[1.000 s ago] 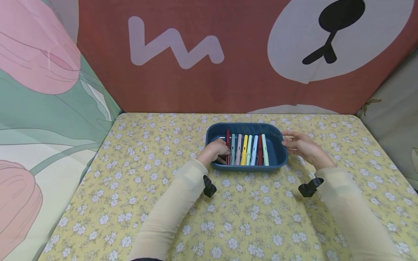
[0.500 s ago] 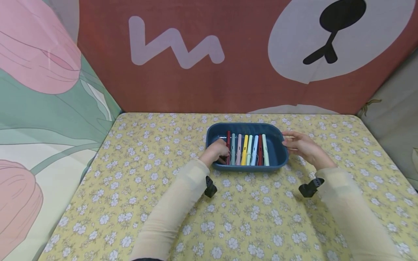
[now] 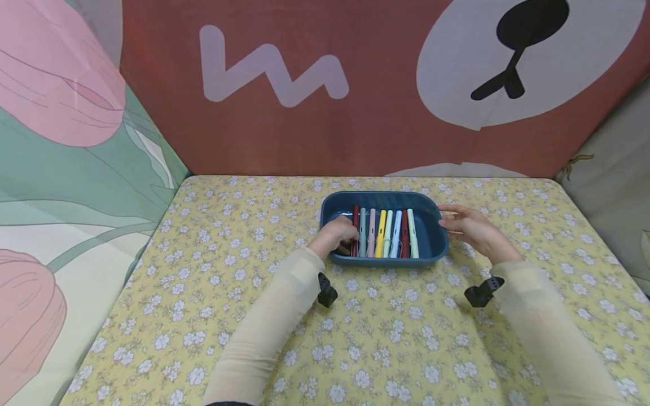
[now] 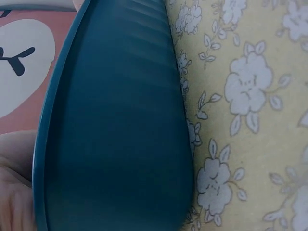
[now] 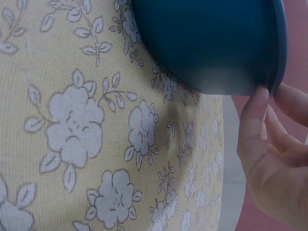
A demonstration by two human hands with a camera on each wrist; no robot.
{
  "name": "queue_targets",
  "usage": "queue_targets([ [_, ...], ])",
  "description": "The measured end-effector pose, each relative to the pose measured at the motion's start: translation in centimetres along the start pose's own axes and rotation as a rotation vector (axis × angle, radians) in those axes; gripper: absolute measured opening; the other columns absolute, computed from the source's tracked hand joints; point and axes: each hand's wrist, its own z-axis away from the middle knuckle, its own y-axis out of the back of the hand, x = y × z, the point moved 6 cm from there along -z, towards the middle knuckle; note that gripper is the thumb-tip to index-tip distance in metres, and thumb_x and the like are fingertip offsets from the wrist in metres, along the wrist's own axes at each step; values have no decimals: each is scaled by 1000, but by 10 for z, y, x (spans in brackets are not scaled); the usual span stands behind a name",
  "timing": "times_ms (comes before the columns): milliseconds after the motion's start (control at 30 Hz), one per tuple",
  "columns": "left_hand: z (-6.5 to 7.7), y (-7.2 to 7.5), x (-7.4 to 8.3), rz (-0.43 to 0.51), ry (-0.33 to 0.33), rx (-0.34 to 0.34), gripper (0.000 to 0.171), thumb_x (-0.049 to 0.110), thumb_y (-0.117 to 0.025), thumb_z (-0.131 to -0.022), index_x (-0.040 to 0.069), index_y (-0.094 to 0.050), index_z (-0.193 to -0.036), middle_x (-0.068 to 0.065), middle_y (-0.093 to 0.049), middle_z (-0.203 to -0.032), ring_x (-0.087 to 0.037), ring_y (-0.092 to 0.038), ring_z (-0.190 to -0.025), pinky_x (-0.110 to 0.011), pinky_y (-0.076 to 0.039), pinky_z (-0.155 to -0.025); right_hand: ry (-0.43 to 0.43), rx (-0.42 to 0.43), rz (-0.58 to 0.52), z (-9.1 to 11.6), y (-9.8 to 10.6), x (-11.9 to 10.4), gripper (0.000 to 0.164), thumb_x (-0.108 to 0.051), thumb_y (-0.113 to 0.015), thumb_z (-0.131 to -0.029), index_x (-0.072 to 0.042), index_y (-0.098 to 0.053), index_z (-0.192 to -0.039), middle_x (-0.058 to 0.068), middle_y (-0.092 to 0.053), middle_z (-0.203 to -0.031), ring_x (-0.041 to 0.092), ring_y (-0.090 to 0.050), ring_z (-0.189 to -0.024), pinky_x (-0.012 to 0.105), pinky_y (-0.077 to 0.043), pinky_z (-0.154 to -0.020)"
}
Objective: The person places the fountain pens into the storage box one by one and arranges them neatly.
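Note:
A dark blue tray (image 3: 378, 261) stands on the table, with a row of pens lying side by side in it. My left hand (image 3: 336, 235) reaches over the tray's left end, its fingers at the leftmost dark red pen (image 3: 356, 214), which they appear to pinch; the fingertips are partly hidden. Beside that pen lie a grey-green pen (image 3: 362, 231), a pink pen (image 3: 372, 231), a yellow pen (image 3: 380, 234) and several others. At the right end, my right hand (image 3: 472, 228) pinches the tray's rim, thumb outside, as the right wrist view also shows.
A yellow flowered cloth (image 3: 386, 338) covers the table. Behind it rises a reddish-brown printed backdrop (image 3: 304, 141), and a floral curtain (image 3: 76, 169) hangs at the left. Inside the tray, bare floor shows right of the pale green pen (image 3: 412, 234).
The leftmost dark red pen has shifted slightly right and toward me, closer to the grey-green pen, with my left hand. My right hand stays on the rim.

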Motion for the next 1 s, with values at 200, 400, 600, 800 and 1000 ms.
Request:
queue_targets([
  [200,-1,0,1,9,-3,10,9,1,-48,-95,4,-48,-87,-6,-44,-78,-18,-48,-70,-38,-61,-76,-5,-4,1,0,1,0,63,-22,-48,-101,-6,-17,-153,-8,-50,-112,-7,-55,-88,16,-51,-80],
  [400,-3,0,2,-20,17,61,22,-2,-46,-95,7,-45,-75,-5,-42,-76,-17,-47,-70,-39,-61,-79,-9,0,3,0,1,-2,63,-22,-48,-101,-7,-17,-153,-5,-50,-114,-7,-55,-88,15,-51,-79],
  [600,1,2,1,39,37,44,10,4,-45,-94,1,-53,-99,-6,-47,-77,-16,-47,-64,-39,-61,-76,-6,-1,6,0,0,-2,62,-22,-48,-101,-6,-17,-153,-4,-48,-117,-7,-54,-89,15,-51,-80],
  [800,7,5,0,128,70,-1,54,17,-48,-97,1,-31,-146,-18,-57,-116,-25,-59,-93,-43,-59,-87,-7,-2,21,1,0,-2,63,-23,-48,-101,-6,-17,-153,-3,-48,-115,-7,-54,-88,15,-51,-80],
  [1000,10,6,2,166,77,-29,52,23,-45,-99,1,-33,-145,-22,-47,-137,-34,-51,-122,-47,-56,-92,-7,1,23,2,0,-1,62,-24,-48,-101,-6,-19,-152,-3,-48,-113,-6,-56,-87,17,-52,-81],
])
